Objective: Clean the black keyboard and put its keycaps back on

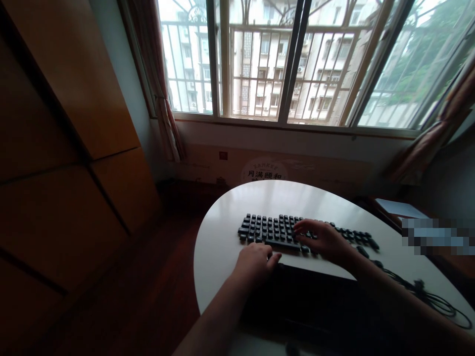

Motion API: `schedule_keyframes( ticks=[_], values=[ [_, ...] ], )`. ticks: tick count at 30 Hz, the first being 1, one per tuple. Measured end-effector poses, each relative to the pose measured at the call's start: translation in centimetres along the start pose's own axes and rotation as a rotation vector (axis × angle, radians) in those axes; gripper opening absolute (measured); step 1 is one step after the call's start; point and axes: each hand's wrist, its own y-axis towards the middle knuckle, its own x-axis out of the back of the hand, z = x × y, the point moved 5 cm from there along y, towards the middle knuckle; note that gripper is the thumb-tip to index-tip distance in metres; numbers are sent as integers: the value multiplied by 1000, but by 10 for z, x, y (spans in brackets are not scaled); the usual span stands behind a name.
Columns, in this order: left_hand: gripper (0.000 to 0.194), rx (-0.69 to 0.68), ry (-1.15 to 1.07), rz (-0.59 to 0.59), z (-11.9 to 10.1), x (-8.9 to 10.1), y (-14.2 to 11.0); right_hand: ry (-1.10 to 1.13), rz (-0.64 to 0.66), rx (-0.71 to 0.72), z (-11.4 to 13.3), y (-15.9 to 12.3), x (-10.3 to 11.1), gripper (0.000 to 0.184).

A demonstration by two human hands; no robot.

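Many loose black keycaps (266, 230) lie on a white round table (215, 277), set out in rows like a keyboard, with a long spacebar cap (284, 244) in the front row. My right hand (321, 240) reaches over the middle of the rows. Its thumb and forefinger curve around a keycap among them, partly hidden by the fingers. Below the rows lies a dark, flat slab like a keyboard body (308, 301), its details lost in shadow. Near its upper left corner rests my left hand (256, 259), fingers bent and thumb held apart, with nothing visible in it.
A coiled black cable (438, 299) lies at the table's right side. Wooden cabinets (67, 207) stand to the left. A barred window (256, 69) with curtains fills the far wall, and a long printed box (237, 165) stands beneath it.
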Motion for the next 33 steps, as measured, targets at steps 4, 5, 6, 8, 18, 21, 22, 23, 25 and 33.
schedule_keyframes(
  ticks=[4,5,6,8,18,21,22,23,25,33],
  values=[
    [42,-18,19,-10,2,-3,4,49,35,-16,10,-49,-13,19],
    [43,-28,9,-17,3,-4,5,39,39,-5,13,-55,-17,17],
    [42,-40,-7,-25,3,-4,5,28,40,11,15,-58,-21,16],
    [42,-59,-35,-41,5,-5,6,11,28,40,17,-59,-28,14],
    [46,-87,-119,-130,12,-1,8,-93,-48,199,25,-65,-41,27],
    [47,-97,-131,-144,12,-1,7,-84,-47,203,24,-64,-43,26],
    [47,-100,-132,-146,11,0,7,-84,-47,200,22,-63,-44,25],
    [47,-103,-131,-146,11,0,7,-87,-46,196,21,-63,-45,24],
    [46,-108,-126,-143,9,-1,7,-95,-45,199,20,-62,-46,22],
    [44,-101,-36,-101,5,-1,7,-113,-35,202,20,-59,-49,20]
  ],
)
